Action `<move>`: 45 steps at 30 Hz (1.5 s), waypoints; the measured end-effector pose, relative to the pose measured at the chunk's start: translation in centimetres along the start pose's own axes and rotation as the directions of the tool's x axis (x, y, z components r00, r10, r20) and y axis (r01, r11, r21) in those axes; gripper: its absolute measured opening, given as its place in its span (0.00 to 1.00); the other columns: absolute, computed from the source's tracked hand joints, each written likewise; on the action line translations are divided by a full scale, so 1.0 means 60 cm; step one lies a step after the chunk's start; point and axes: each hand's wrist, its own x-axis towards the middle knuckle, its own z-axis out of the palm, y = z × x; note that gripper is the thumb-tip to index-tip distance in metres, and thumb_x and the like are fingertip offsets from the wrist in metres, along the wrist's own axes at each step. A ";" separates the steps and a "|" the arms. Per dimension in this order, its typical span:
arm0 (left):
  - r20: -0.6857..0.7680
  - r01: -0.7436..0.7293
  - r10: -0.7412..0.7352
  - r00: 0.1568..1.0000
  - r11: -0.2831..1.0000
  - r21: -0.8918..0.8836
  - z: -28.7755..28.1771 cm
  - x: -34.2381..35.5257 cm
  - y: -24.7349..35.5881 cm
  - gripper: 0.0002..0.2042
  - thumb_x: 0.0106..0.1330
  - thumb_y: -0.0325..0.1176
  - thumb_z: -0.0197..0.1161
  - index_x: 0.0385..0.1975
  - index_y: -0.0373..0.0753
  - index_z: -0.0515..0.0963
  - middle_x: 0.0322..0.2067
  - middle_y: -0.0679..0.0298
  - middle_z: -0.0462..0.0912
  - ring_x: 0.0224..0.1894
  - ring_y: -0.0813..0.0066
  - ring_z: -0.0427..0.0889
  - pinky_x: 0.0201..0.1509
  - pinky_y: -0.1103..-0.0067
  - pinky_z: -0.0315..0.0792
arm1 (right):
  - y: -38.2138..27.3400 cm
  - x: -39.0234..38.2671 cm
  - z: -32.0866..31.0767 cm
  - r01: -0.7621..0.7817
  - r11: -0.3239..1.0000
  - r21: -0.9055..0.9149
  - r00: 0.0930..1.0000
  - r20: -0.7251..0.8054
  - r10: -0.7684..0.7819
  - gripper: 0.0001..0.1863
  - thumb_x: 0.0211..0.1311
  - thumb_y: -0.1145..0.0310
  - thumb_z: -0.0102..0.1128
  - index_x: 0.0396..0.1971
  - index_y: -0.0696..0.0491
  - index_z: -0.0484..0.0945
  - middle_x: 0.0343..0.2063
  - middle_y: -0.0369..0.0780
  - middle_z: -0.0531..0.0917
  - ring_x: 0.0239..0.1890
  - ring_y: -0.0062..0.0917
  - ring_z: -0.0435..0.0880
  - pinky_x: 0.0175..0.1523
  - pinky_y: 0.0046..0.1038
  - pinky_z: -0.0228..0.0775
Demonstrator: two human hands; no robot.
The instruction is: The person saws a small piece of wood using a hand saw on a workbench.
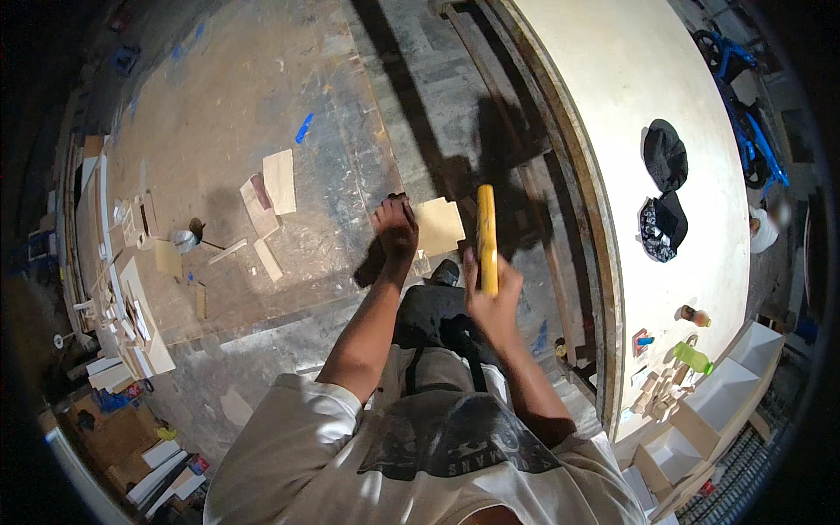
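Note:
My left hand (396, 229) is over the right edge of the low brown work table, its fingers curled together. A dark patch shows at its fingertips; whether it is a thing or shadow I cannot tell. Right beside this hand is a pale thin board (440, 225) with a stepped edge; whether the fingers touch it is unclear. In my right hand (495, 302), closed around its near end, is a long narrow yellow tool (486, 236) pointing away from me. Its exact kind does not show from above.
Loose wood pieces (278, 181) and a blue object (304, 129) lie on the brown table (227, 96). At right stands a long white-topped table (604, 70) with two dark caps (665, 156), a green bottle (693, 358) and wood scraps (662, 391). White open boxes (722, 389) stand beyond it.

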 end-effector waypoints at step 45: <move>-0.092 0.007 -0.013 0.996 0.998 -0.066 -0.017 0.016 -0.003 0.04 0.64 0.32 0.56 0.32 0.40 0.74 0.32 0.58 0.74 0.40 0.58 0.72 0.45 0.66 0.62 | 0.314 0.074 0.094 -0.436 0.898 -0.065 0.888 0.131 0.441 0.12 0.55 0.67 0.67 0.31 0.62 0.83 0.20 0.37 0.82 0.23 0.16 0.76 0.30 0.24 0.69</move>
